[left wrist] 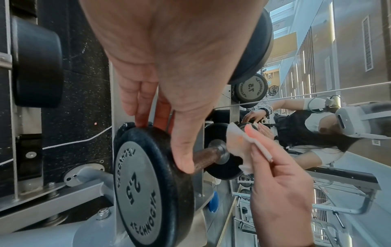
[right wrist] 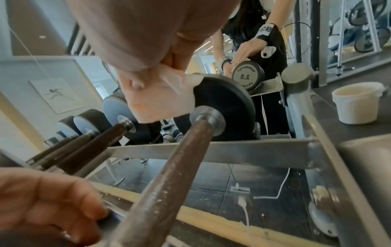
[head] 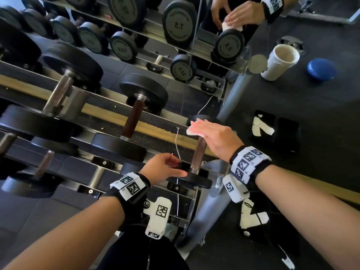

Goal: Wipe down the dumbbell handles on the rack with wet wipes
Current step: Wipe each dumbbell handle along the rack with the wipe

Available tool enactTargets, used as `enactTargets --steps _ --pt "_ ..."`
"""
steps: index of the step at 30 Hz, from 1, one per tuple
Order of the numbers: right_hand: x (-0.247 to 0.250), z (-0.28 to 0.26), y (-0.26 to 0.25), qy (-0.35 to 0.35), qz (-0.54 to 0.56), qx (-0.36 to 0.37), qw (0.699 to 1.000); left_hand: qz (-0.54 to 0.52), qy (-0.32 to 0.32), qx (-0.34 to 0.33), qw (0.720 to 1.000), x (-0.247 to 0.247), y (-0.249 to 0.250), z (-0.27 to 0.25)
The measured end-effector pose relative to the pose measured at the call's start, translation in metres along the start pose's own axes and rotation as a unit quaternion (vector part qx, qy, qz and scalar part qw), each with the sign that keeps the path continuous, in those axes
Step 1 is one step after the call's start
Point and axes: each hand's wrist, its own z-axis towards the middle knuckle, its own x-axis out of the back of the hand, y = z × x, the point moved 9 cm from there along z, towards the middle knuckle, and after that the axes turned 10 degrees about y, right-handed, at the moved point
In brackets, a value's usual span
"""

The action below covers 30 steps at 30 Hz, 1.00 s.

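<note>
A small black 2.5 dumbbell sits at the right end of the rack [head: 109, 98], its rusty brown handle [head: 198, 154] bare between the two heads. My left hand [head: 175, 165] grips the near head [left wrist: 148, 183], thumb [left wrist: 184, 153] on its inner edge and fingers over the rim. My right hand [head: 202, 129] holds a folded white wet wipe [head: 191, 131] against the top of the far head [right wrist: 224, 107]. In the right wrist view the wipe [right wrist: 160, 100] is pinned under the thumb, just above the handle [right wrist: 169, 175].
More dumbbells with brown handles [head: 133, 117] fill the rack to the left. A mirror behind reflects the rack and my hands. A white bucket [head: 280, 61] and a blue disc [head: 321, 69] sit on the black floor at right. A white cable [head: 177, 145] hangs through the rack.
</note>
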Motion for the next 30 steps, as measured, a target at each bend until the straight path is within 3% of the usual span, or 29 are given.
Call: enactTargets --steps 2,4,6,7,10,15,17,21,25,27,30 --pt "-0.01 -0.001 -0.004 -0.031 -0.052 0.051 0.997 -0.001 -0.001 0.001 1.0 0.0 0.0 0.0" --pt "-0.031 -0.017 0.001 -0.119 -0.109 0.086 0.983 -0.004 -0.003 0.002 1.0 0.0 0.0 -0.001" --pt "-0.049 -0.04 0.015 -0.213 -0.175 0.09 0.957 -0.007 -0.008 0.001 1.0 -0.001 0.0 -0.002" --pt "-0.051 -0.048 0.021 -0.223 -0.182 0.077 0.955 -0.008 -0.009 0.001 1.0 -0.002 0.0 -0.002" --pt "-0.048 -0.056 0.016 -0.167 -0.155 0.05 0.972 -0.016 -0.004 0.001 1.0 -0.002 -0.001 -0.002" --pt "-0.061 -0.071 -0.017 -0.221 -0.119 0.14 0.958 -0.022 -0.002 0.003 1.0 -0.003 -0.002 -0.001" --pt "-0.053 -0.055 -0.01 -0.199 -0.152 0.165 0.954 -0.023 -0.004 0.005 1.0 -0.003 -0.003 -0.001" --pt "-0.034 -0.025 0.022 -0.159 -0.176 0.071 0.969 -0.023 -0.002 0.009 1.0 -0.002 -0.004 -0.002" --pt "-0.06 -0.06 -0.016 -0.241 -0.14 0.17 0.945 -0.021 0.002 0.007 1.0 -0.002 -0.001 -0.003" --pt "-0.063 -0.067 -0.021 -0.279 -0.079 0.141 0.947 -0.02 0.003 0.006 1.0 -0.002 0.001 -0.004" --pt "-0.056 -0.046 -0.002 -0.271 -0.12 0.101 0.95 -0.026 -0.003 0.009 1.0 -0.003 0.001 -0.005"
